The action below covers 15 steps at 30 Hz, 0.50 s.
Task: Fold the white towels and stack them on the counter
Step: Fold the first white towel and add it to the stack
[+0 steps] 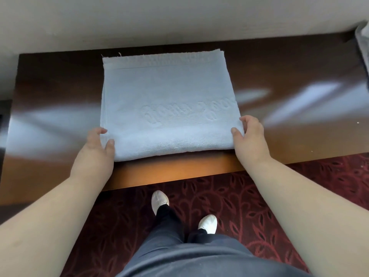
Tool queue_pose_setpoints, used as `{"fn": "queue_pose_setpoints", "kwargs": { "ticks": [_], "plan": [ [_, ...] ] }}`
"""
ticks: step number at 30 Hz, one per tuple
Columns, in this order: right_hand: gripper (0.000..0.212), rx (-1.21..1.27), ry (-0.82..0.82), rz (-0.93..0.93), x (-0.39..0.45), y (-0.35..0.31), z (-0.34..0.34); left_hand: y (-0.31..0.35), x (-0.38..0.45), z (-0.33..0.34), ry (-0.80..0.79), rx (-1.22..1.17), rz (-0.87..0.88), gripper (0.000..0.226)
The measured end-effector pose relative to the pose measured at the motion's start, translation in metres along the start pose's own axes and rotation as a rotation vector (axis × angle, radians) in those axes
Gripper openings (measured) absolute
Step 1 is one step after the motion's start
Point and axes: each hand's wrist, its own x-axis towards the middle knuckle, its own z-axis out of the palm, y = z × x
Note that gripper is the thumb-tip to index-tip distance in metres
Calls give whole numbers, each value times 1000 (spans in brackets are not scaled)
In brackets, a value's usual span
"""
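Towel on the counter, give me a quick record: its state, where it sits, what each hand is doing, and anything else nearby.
towel: white, folded flat, raised lettering on top
place: dark wooden counter, near its front edge
left hand: grips the towel's near left corner
right hand: grips the near right corner
other: more pale cloth at the counter's far right end

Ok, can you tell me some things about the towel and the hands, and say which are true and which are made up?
1. The towel lies on the counter. True.
2. Only one hand touches it. False: the left hand and the right hand each hold a near corner.
3. The towel is red. False: it is white; the carpet is red.
4. Raised lettering shows on the towel. True.
5. The towel hangs down to the floor. False: it lies flat, folded, on the counter.
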Motion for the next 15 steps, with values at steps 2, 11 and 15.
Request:
{"fn": "queue_pose_setpoints", "kwargs": {
  "ticks": [2, 11, 15],
  "plan": [
    [40, -230, 75, -242, -5, 4, -4, -7, -4, 3, 26, 155, 139, 26],
    [75, -708, -268, -486, 9, 29, -28, -13, 1, -3, -46, 537, 536, 70],
    [69, -841, -174, -563, 13, 22, -19, -12, 6, -5, -49, 636, 505, 74]
  ]
}}
